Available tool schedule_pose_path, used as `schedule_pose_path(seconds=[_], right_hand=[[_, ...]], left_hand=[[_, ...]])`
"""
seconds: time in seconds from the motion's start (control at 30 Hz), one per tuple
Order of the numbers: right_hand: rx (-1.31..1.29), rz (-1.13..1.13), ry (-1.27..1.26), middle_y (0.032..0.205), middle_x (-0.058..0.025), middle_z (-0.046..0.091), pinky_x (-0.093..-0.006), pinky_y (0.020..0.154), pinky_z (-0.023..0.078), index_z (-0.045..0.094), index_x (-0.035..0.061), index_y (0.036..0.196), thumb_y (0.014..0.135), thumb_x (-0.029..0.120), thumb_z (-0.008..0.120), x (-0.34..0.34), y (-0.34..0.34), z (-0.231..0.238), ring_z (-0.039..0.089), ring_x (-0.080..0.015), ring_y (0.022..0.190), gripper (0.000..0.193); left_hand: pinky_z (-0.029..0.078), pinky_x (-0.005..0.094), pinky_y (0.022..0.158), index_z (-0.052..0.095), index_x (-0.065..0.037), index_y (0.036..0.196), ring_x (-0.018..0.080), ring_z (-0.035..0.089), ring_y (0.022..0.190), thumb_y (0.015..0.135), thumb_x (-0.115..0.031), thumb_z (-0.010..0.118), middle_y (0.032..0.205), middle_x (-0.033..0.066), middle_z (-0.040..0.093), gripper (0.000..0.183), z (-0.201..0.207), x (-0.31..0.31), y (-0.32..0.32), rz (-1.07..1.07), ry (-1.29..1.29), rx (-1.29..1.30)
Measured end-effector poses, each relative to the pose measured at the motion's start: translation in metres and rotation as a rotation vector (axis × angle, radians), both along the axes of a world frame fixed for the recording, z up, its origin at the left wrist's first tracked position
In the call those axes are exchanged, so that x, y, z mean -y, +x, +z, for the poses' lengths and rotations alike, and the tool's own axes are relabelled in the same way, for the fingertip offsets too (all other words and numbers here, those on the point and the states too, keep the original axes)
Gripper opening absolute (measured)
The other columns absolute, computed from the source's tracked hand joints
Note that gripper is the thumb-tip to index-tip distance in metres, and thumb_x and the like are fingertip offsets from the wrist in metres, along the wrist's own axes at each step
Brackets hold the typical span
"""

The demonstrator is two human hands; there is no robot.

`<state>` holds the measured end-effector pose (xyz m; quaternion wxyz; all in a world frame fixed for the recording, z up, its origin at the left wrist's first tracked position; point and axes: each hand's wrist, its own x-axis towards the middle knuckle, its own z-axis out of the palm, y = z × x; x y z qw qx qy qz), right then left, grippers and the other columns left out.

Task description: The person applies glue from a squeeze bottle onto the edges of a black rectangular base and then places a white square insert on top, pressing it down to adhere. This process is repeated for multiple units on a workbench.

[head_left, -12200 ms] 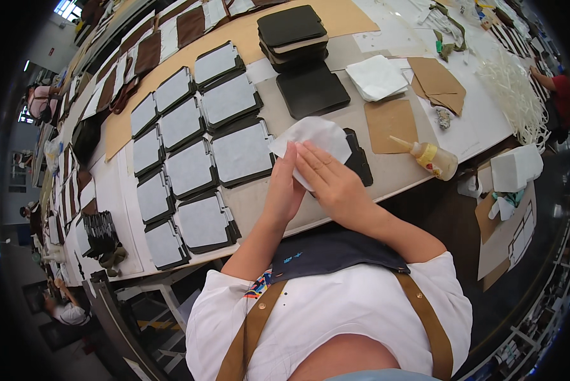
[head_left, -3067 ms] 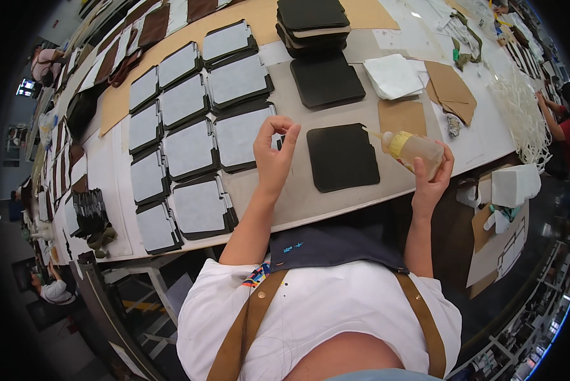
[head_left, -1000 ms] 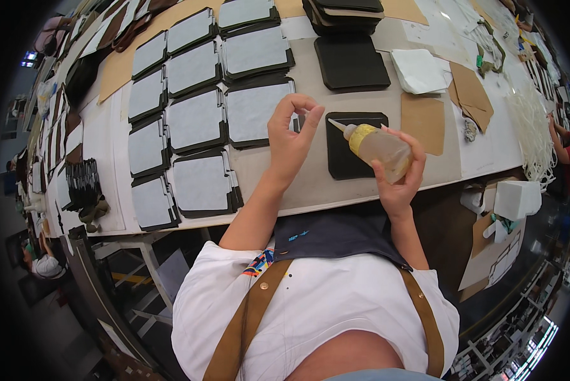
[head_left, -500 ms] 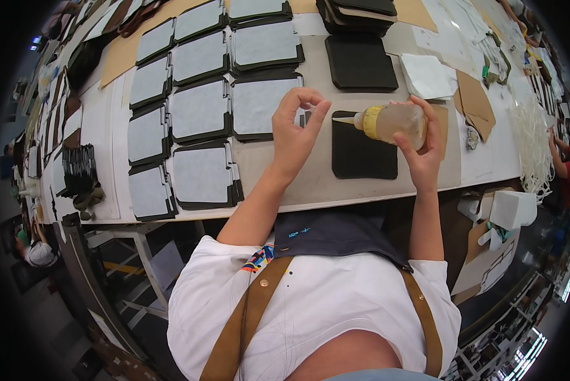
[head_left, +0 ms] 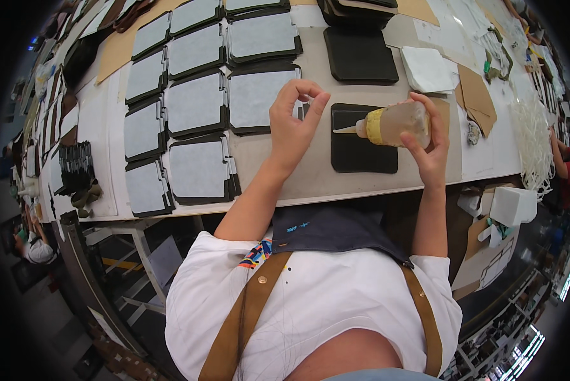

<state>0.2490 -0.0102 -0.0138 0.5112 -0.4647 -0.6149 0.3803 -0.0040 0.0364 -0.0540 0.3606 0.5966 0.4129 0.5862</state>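
In my right hand (head_left: 434, 143) is a squeeze bottle (head_left: 406, 123), translucent with a yellow collar and a narrow nozzle. It lies nearly level, its nozzle pointing left over a flat black panel (head_left: 364, 157) with rounded corners near the table's front edge. To the left of that panel, my left hand (head_left: 291, 124) is raised, thumb and forefinger brought together at the tips. Whether anything small sits between them I cannot make out. Behind the left hand stands a stack of pale-faced, black-edged pieces (head_left: 250, 101).
More such stacks (head_left: 196, 105) fill the table's left half in rows. Beyond the panel lie black pieces (head_left: 361, 57) and a taller black pile (head_left: 358, 13). White sheets (head_left: 427, 68), brown card (head_left: 475, 101) and pale strips (head_left: 531, 140) are on the right.
The bottle has come slightly nearer to me over the black panel and sits more level. My left hand keeps its pinched shape. The whole view has shifted a little.
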Motion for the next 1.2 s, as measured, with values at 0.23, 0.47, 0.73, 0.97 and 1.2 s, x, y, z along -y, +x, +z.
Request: schedule_pose_path(seconds=[0.23,0.47,0.73,0.97,1.2], right_hand=[[-0.043,0.075,-0.074,0.123,-0.0108,0.063,-0.0340,0.102,0.046,0.053,0.0028,0.139,0.083,0.016,0.080,0.013,0.003,0.005,0.059,-0.0205,0.116,0.064],[-0.224,0.133,-0.159,0.122,-0.0122,0.063,-0.0390,0.105,0.046,0.049,0.0034,0.143,0.082,0.026,0.081,0.026,0.017,-0.002,0.060,-0.0265,0.123,0.073],[-0.827,-0.368,-0.154,0.140,-0.0127,0.054,-0.0427,0.110,0.045,0.041,0.0051,0.148,0.089,0.048,0.075,0.017,0.085,-0.033,0.052,-0.0259,0.133,0.080],[-0.423,-0.445,0.043,0.130,-0.0022,0.060,-0.0306,0.098,0.051,0.052,0.0071,0.140,0.084,0.040,0.083,0.002,0.087,-0.024,0.061,-0.0137,0.115,0.072],[-0.312,-0.362,0.069,0.128,-0.0014,0.060,-0.0292,0.101,0.049,0.055,0.0073,0.138,0.084,0.037,0.084,-0.008,0.085,-0.027,0.059,-0.0124,0.116,0.069]], left_hand=[[0.045,0.0261,0.086,0.063,-0.002,0.094,0.0107,0.055,0.087,0.095,-0.011,0.071,0.095,0.0018,0.065,0.012,0.000,0.000,0.000,-0.004,-0.015,0.008],[0.045,0.0258,0.086,0.064,-0.003,0.094,0.0105,0.056,0.087,0.095,-0.011,0.071,0.096,0.0017,0.065,0.011,-0.002,0.000,0.000,-0.007,-0.023,0.023],[0.045,0.0276,0.079,0.062,-0.004,0.090,0.0118,0.056,0.083,0.092,-0.012,0.072,0.089,0.0009,0.066,0.013,-0.002,-0.002,0.004,0.028,-0.001,0.041],[0.045,0.0276,0.082,0.062,-0.004,0.091,0.0117,0.056,0.085,0.093,-0.012,0.072,0.091,0.0007,0.066,0.012,-0.003,-0.002,0.003,0.033,-0.020,0.029],[0.045,0.0278,0.082,0.062,-0.004,0.090,0.0118,0.055,0.084,0.094,-0.012,0.071,0.092,0.0015,0.066,0.013,-0.005,-0.003,0.003,0.018,-0.022,0.027]])
